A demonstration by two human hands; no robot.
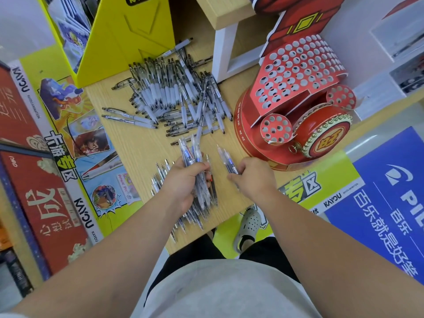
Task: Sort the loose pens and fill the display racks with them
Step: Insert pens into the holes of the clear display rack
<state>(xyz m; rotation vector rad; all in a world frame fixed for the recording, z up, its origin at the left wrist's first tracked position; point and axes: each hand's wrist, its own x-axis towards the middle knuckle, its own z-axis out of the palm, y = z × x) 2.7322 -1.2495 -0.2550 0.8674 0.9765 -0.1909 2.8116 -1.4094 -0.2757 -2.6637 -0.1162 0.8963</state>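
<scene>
Over table (pixel 137 145) | left hand (pixel 183 183) grips pen bundle (pixel 192 152) | right hand (pixel 254 177) pinches pens (pixel 226 159)

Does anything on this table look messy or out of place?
The far pen heap lies jumbled, pens crossing at all angles, with strays off its left side. No pens stand in the red rack.

A single wide-angle camera is riding on the person's head, looking forward and steeply down over both forearms onto the table (pixel 142 143). It is sitting close above the left hand (pixel 183 184) and right hand (pixel 254 177), both near frame centre, with the pens (pixel 174 95) lying just beyond and the red display rack (pixel 296 72) bending toward the upper right.
</scene>
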